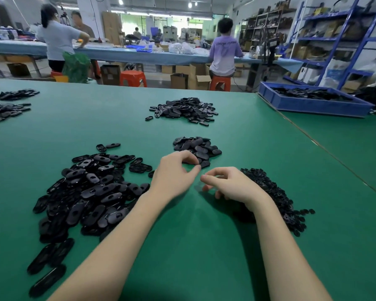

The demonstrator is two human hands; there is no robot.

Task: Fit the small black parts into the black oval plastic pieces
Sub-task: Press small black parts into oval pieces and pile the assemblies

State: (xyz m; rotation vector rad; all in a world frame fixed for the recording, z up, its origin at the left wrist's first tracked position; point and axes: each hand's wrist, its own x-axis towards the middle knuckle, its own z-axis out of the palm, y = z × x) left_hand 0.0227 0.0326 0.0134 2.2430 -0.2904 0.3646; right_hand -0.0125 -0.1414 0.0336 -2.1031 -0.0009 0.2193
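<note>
Two small heaps of black pieces [8,105] are seen at the far left edge of the green desk [204,246]. Nearer, on the left, a large pile of black oval plastic pieces [89,192] is spread out, with several strays trailing toward the near edge. This pile lies just beside the left forearm, to its left.

The left hand [174,174] is held above the desk near the middle, its fingers curled and its thumb stretched toward the right hand. Its fingertips are at the near edge of a small stack of oval pieces [198,148], which lies just beyond both hands. Whether a piece is actually pinched cannot be told; nothing is plainly seen between the fingers and thumb. Farther back, well apart from the hands, another heap of oval pieces [182,109] is laid on the desk.

The right hand [228,183] is held just beside the left, thumb tips nearly meeting. Its fingers are curled downward toward the desk surface, and what lies beneath them is hidden, so a grip cannot be confirmed. A pile of small black parts [276,196] is found directly to the right of this hand and wrist, touching or partly hidden behind the wrist.

At the far right, a blue tray [313,103] filled with black pieces is set on the desk.
</note>
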